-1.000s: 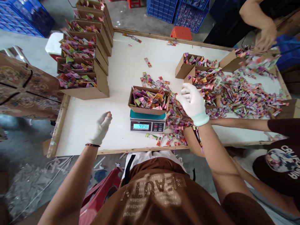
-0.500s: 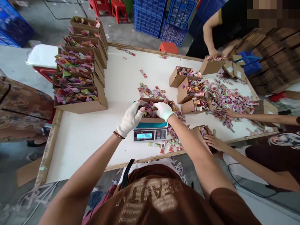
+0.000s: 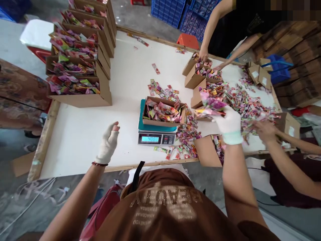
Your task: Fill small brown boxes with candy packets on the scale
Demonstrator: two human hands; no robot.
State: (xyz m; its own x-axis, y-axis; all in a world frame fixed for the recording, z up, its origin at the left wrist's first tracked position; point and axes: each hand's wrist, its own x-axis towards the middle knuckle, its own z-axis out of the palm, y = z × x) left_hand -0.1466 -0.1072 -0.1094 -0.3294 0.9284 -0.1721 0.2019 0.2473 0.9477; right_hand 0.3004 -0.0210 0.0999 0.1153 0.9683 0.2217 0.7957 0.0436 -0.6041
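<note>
A cardboard box [image 3: 163, 113] full of colourful sachets sits on a teal digital scale [image 3: 155, 135] near the table's front edge. My left hand [image 3: 108, 143], in a white glove, hovers over the bare white table [image 3: 82, 134] left of the scale with fingers loosely together and nothing in it. My gloved right hand [image 3: 227, 122] is raised right of the scale and grips a handful of sachets [image 3: 212, 105]. Loose sachets [image 3: 187, 134] lie beside the scale.
A stack of filled cardboard boxes [image 3: 77, 63] stands at the table's left. More boxes [image 3: 198, 78] and a spread of sachets [image 3: 248, 103] cover the right. One person's hand [image 3: 263, 130] reaches in from the right; another person's arms [image 3: 213, 36] work at the far side. Blue crates [image 3: 170, 10] stand behind.
Both my hands have left the box on the scale. The left drew back to the left; the right lifted away to the right with a handful of sachets. The scale reading dropped.
</note>
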